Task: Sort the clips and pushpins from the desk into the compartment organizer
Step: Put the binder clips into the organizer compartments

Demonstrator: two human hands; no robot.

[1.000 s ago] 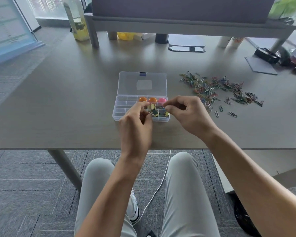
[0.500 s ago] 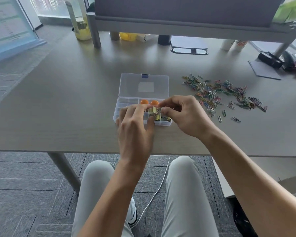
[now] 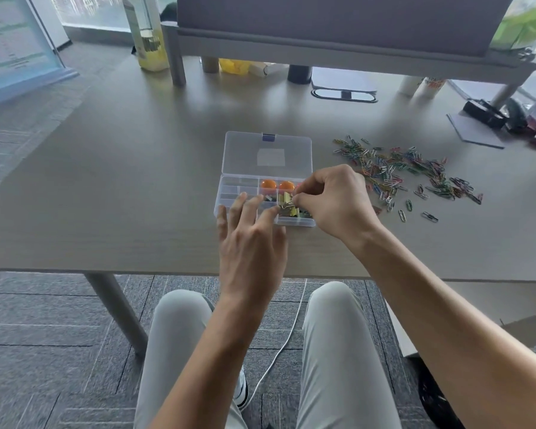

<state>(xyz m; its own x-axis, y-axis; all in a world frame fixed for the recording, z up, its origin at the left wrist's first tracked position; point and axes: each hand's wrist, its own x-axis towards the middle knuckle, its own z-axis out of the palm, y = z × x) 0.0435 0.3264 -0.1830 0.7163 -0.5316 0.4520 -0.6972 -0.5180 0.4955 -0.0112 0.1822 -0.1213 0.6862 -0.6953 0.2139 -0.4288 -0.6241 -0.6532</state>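
Near edge: L hand [image 3: 250, 243] over front-left of compartment organizer [image 3: 229, 209], fingers spread and straight, tips at or just above the near cells, gripping nothing. Looks to be steadying the box; can't tell if tips actually touch.

Just beyond, R hand [image 3: 338, 201] curled over the right cells, thumb and forefinger pinched on the wire loop of a yellow binder clip [image 3: 287, 203]. Clip sits in or just above the near-right cell among other binder clips; can't tell if lifted free.

Judged step: seating that clip in its cell. To do well:
- Keep L hand flat on the box w/ light downward pressure; light plastic, prob slides easily on smooth desk [image 3: 136, 196].
- Lower clip straight into its cell, not across a divider; wire loops may snag neighbours, so let go only once settled.
- Keep R wrist clear of the orange pushpins [image 3: 277, 184] in the far row; round heads could roll out if knocked.
- Avoid bumping the open lid [image 3: 268, 150] lying flat behind the box.

Further right: big scatter of coloured paper clips [image 3: 409, 171] on the desk, well apart from the box, a few strays nearer. Most sorting not yet done. Left cells look empty or nearly so; likely home for these.
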